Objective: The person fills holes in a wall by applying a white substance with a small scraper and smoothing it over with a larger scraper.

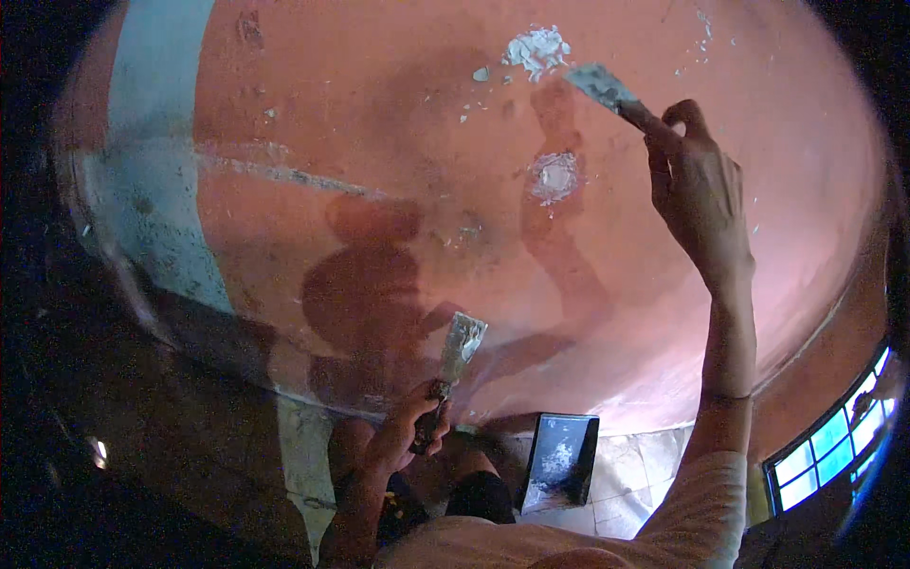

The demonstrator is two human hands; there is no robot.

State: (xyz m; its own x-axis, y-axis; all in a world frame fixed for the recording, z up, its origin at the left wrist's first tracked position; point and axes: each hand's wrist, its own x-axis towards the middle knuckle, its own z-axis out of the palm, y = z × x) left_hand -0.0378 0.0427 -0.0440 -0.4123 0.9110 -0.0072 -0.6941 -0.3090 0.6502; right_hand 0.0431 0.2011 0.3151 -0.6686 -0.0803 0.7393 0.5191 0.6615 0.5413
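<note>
Head view, looking at a salmon-red wall [379, 114].

Right hand [697, 190]: raised, fingers wrapped around the handle of a putty knife [607, 90]. The blade, smeared with pale filler, points up and left, its tip just beside a white filler patch [537, 45] near the top of the wall. Whether the blade touches the wall cannot be told.

Second filler patch [555, 176]: round, white, lower on the wall, left of the right hand and apart from it.

Left hand [403, 436]: low, fist wrapped around the handle of a second putty knife [458, 353]. Blade upright, tilted slightly right, coated in filler, held in front of the lower wall.

Dark rectangular tray [561, 462]: on the tiled floor [635, 484], right of the left hand, whitish residue on its surface.

Pale blue-grey vertical band [156, 142] on the wall at far left. Lit window [834, 441] at lower right.
</note>
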